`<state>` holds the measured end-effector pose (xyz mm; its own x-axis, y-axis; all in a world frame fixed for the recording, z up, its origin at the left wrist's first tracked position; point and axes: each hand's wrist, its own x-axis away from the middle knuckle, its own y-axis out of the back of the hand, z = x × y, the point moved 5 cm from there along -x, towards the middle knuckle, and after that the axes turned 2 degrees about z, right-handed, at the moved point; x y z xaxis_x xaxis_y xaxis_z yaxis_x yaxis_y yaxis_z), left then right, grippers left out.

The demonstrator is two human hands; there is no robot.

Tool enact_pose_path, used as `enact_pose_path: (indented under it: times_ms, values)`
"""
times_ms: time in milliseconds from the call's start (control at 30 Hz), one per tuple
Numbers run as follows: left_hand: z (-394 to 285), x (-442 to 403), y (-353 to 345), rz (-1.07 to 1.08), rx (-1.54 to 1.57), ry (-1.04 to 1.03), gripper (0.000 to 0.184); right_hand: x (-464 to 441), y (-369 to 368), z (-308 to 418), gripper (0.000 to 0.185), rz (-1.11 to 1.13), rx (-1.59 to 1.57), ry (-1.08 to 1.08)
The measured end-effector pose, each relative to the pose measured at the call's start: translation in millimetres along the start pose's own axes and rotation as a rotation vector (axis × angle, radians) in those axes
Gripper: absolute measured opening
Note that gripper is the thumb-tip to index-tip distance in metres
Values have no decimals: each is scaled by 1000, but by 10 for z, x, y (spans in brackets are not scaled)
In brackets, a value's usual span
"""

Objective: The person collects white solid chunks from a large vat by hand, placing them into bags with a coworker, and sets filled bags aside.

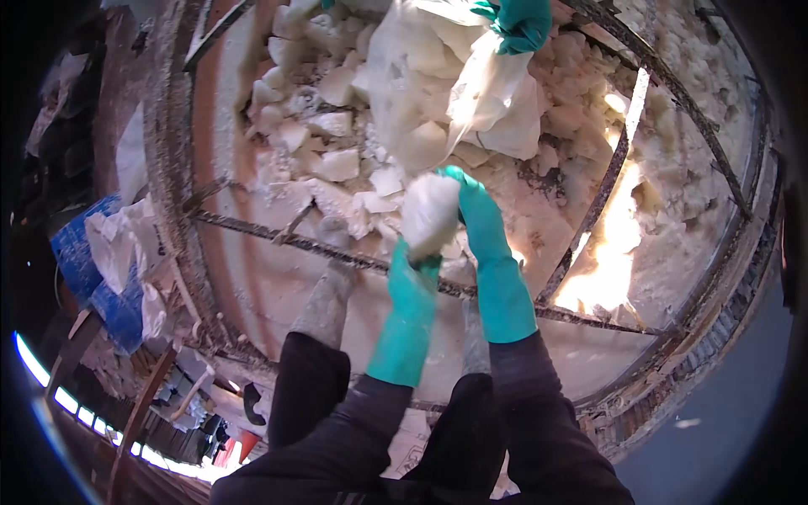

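Observation:
Between my gloved hands is a pale, rounded white chunk (429, 212); its exact material I cannot make out. My left hand (412, 273), in a long green rubber glove, grips it from below, fingers partly hidden. Around its upper right side curls my right hand (462, 195), gloved the same way. Just beyond, a translucent plastic bag (412, 93) with similar chunks inside lies on the heap of broken white chunks (337, 164). A co-worker's green-gloved hand (522, 25) clutches the bag's gathered part.
Crusted metal bars (337, 252) cross the pit in front of me, and another bar (602, 202) slants on the right. My boots (326, 299) stand among the pale material. Blue plastic containers (101, 261) and crumpled sacks (139, 244) lie left, outside the frame edge.

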<state>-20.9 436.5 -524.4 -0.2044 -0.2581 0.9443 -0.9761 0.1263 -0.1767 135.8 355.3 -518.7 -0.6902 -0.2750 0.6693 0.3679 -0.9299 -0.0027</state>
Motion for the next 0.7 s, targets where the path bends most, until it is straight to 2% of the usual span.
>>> enact_pose_path:
  times_ms: [33,100,133,200,233,267,300,367,400,433,467,500,533,567,633,700]
  values:
    - [-317,109,-148,17,-86,-13,49,57,-153,422,31,-34,25,220]
    - [-725,45,-555,98,-166,-7,48,-336,-286,678,31,-203,229,-25]
    - [-833,-89,-784,153,-160,18,48,-493,-273,867,33,-247,202,8]
    - [-1029,-444,-1340,347,-456,-69,50,-686,22,1180,36,-343,155,58]
    - [-1090,-675,-1634,425,-674,-240,48,-746,195,1299,38,-398,133,95]
    - [-1110,-879,-1951,498,-887,-416,45,-744,364,1330,39,-388,-172,150]
    - [-1008,-1158,-2221,641,-935,-459,44,-658,476,1304,40,-368,-467,192]
    - [-633,-1414,-2573,872,-916,-270,34,-140,527,1259,32,-442,-376,0]
    - [-475,-1317,-2667,950,-853,-41,27,-50,564,879,31,-394,-445,-101]
    - [-436,-1157,-2673,898,-947,-96,34,49,596,503,31,-348,-509,-204]
    - [-438,-968,-2706,849,-1050,-157,41,114,667,-35,31,-128,-462,-173]
    - [-485,-929,-2618,776,-1083,-322,47,87,714,-537,39,-320,-229,-310]
    - [-530,-892,-2525,685,-1121,-482,53,133,682,-559,43,-341,-13,-306]
    - [-661,-921,-2311,561,-1067,-741,58,179,581,-549,47,-360,200,-300]
    - [-1061,-636,-1894,258,-853,-562,75,152,408,-493,55,-383,522,-310]
    - [-1301,-774,-1584,149,-846,-524,96,-248,222,-311,61,-386,737,-333]
